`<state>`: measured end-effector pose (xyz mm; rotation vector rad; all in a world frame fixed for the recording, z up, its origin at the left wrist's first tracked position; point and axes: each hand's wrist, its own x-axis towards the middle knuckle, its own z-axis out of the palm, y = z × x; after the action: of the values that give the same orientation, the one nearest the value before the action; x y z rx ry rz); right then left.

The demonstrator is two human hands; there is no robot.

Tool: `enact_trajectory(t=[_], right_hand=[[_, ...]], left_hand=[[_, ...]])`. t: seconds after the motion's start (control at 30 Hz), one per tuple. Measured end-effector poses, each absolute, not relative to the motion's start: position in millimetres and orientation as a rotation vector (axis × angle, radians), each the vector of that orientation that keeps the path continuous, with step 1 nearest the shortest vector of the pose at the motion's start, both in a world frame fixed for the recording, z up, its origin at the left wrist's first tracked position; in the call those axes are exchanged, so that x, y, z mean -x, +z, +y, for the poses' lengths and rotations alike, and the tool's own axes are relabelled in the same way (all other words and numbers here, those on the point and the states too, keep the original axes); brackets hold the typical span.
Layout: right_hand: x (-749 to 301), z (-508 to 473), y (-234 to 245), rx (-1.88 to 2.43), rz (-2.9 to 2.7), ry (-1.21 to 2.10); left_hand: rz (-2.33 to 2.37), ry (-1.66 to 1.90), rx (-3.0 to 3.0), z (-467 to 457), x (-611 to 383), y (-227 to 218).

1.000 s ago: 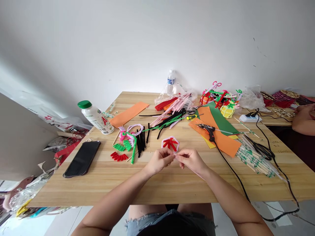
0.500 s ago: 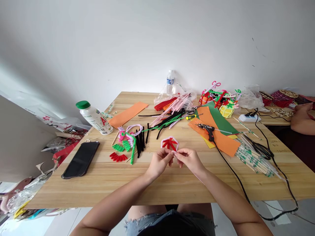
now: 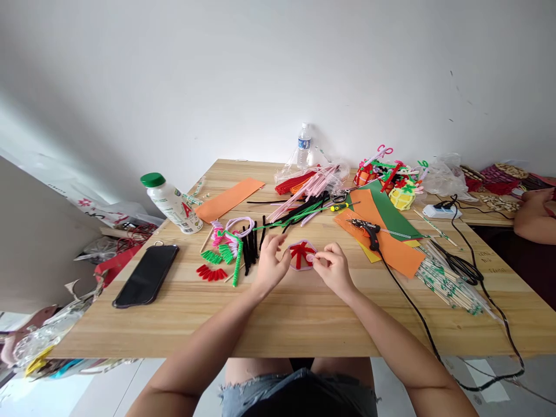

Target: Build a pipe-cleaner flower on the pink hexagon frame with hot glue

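A small pink pipe-cleaner hexagon with red spokes lies on the wooden table between my hands. My left hand touches its left side with curled fingers. My right hand pinches its right edge with thumb and fingers closed. Black pipe-cleaner pieces lie just left of my left hand. Short red pieces and green pieces lie further left.
A black phone and a green-capped bottle sit at the left. A glue gun rests on orange paper, its cord running off the front right. Wooden sticks, scissors, a water bottle and another person's arm are at the right.
Both hands moved away from me up to the hexagon piece and now hold it at its sides; before, they were pinched together just in front of it.
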<state>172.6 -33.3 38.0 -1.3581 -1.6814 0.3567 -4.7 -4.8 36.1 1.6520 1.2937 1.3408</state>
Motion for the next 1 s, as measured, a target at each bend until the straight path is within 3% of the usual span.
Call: enact_trajectory(t=[0.2,1.0], right_hand=[[-168.5,-9.3,29.3,1.370,-1.933,0.004],[-150.2,5.8,14.2,1.640,-2.071,0.065]], left_hand=[[1.003,0.782,-1.440,30.5,5.7,15.4],[1.310,0.883,-1.798,30.2,-16.9,7.5]])
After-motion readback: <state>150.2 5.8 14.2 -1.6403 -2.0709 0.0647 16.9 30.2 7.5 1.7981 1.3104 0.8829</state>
